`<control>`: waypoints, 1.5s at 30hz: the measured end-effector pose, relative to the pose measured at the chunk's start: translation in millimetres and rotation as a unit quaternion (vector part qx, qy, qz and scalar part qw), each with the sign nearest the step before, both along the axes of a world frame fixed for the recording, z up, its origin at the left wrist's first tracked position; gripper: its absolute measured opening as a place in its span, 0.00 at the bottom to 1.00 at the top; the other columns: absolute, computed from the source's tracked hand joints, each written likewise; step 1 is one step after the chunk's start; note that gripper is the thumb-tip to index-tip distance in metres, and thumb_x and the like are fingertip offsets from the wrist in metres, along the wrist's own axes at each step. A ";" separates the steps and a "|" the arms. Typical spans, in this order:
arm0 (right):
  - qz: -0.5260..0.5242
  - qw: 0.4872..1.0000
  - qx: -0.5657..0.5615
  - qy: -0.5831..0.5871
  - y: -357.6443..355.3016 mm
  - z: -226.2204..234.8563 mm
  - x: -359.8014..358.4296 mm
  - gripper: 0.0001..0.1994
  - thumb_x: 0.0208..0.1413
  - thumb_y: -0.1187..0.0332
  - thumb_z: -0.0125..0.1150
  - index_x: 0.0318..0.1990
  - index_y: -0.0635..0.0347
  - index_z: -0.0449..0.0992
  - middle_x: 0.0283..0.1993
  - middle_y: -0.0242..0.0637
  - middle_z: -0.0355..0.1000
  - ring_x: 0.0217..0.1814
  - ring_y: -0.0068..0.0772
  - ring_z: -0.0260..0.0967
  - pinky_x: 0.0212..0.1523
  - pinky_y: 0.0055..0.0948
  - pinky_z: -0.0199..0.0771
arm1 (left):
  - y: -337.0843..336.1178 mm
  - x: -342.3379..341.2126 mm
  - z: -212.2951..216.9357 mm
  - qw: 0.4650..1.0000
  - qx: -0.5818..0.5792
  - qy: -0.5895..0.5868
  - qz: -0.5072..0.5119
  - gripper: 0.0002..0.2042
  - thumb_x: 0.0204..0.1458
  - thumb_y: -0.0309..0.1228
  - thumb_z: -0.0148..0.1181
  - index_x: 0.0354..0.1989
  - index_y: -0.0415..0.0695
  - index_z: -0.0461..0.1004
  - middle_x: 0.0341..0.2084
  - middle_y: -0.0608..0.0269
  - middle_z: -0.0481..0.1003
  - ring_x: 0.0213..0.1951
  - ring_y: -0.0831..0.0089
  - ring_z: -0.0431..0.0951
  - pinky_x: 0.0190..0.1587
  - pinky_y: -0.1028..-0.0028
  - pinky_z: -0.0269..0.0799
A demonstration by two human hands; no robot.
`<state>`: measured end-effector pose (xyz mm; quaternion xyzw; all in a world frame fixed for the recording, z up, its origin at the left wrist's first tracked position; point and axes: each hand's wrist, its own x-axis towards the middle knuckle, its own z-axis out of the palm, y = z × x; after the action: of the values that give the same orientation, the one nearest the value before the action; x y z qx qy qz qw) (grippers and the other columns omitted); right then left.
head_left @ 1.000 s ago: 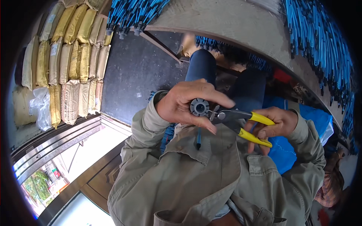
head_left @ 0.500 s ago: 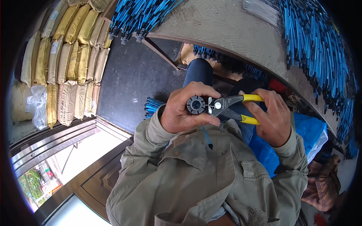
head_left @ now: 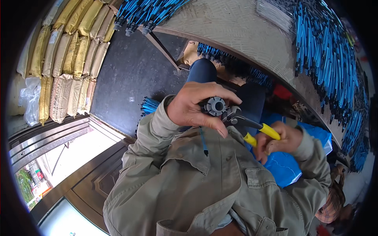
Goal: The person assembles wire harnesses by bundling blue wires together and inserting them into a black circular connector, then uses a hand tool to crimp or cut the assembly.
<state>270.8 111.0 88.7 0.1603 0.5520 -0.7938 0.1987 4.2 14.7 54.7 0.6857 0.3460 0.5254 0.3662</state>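
My left hand point(head_left: 191, 103) is closed round a black round part point(head_left: 216, 106) with a notched rim and a hole in its middle, between thumb and fingers. Below that hand hangs a thin blue tube point(head_left: 203, 138) with a black tip, over my jacket front; its upper end is hidden. My right hand point(head_left: 280, 141) grips the yellow-handled cutting pliers point(head_left: 252, 122), one handle inside the fingers, the other alongside them. The pliers' dark metal head lies right beside the black part, near my left fingertips. Whether the jaws touch the part I cannot tell.
Bunches of blue tubes point(head_left: 327, 51) with black ends lie on the worktable point(head_left: 232, 23) ahead, with more below it. Stacked sacks point(head_left: 59, 51) stand at the left, by a window opening point(head_left: 67, 153). A blue plastic bag point(head_left: 281, 167) sits at my right side.
My right hand has come down and nearer my body, tilting the pliers so their handles point lower right. The notched part has turned in my left hand and shifted right.
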 end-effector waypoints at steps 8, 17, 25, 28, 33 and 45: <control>-0.110 0.931 -0.277 0.211 -65.4 -55.1 -36.7 0.21 0.58 0.51 0.47 0.28 0.63 0.69 0.27 0.39 0.69 0.21 0.22 0.60 0.24 0.21 0.61 | 10.3 -21.2 -9.7 0.989 -0.025 -0.085 -0.117 0.37 0.24 0.44 0.74 0.44 0.32 0.72 0.23 0.59 0.73 0.24 0.75 0.72 0.25 0.76 0.63; -0.243 0.920 -0.201 0.233 -66.7 -51.6 -50.3 0.21 0.56 0.53 0.52 0.19 0.59 0.61 0.21 0.39 0.62 0.20 0.24 0.57 0.21 0.24 0.60 | 4.6 -17.4 -16.5 0.980 -0.066 -0.175 -0.072 0.46 0.23 0.50 0.73 0.53 0.34 0.65 0.29 0.60 0.75 0.29 0.76 0.74 0.33 0.78 0.68; -0.497 0.778 0.269 0.274 -53.7 -108.4 -101.8 0.09 0.50 0.77 0.56 0.39 0.66 0.74 0.41 0.37 0.66 0.41 0.27 0.65 0.44 0.24 0.65 | 1.2 35.5 -20.5 0.925 0.005 -0.355 0.137 0.58 0.18 0.56 0.71 0.56 0.26 0.55 0.33 0.51 0.74 0.31 0.68 0.75 0.35 0.74 0.70; -0.521 0.766 0.235 0.295 -63.0 -107.5 -103.6 0.09 0.50 0.77 0.55 0.39 0.66 0.74 0.42 0.38 0.67 0.42 0.28 0.65 0.46 0.25 0.64 | -6.5 46.4 -26.3 0.930 0.042 -0.276 0.240 0.54 0.21 0.51 0.74 0.57 0.30 0.56 0.39 0.49 0.73 0.36 0.67 0.75 0.39 0.72 0.70; -0.493 0.789 0.245 0.273 -71.3 -107.0 -98.3 0.07 0.48 0.78 0.59 0.36 0.66 0.75 0.40 0.42 0.68 0.42 0.32 0.67 0.47 0.25 0.63 | -28.9 45.4 -23.0 0.964 -0.049 -0.050 0.255 0.37 0.34 0.31 0.72 0.54 0.33 0.60 0.40 0.52 0.72 0.41 0.65 0.74 0.44 0.70 0.68; -0.257 0.445 0.826 0.231 -19.0 -47.5 -49.5 0.07 0.47 0.76 0.59 0.36 0.58 0.74 0.49 0.37 0.65 0.50 0.36 0.66 0.55 0.42 0.60 | -26.3 24.6 -21.1 0.974 -0.081 -0.067 0.202 0.11 0.35 0.16 0.63 0.28 0.39 0.69 0.25 0.61 0.72 0.29 0.78 0.72 0.33 0.79 0.66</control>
<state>221.3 92.0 41.2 0.1941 0.9061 0.0152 -0.3756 28.8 -11.6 33.7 0.5329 0.4940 0.6032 0.3290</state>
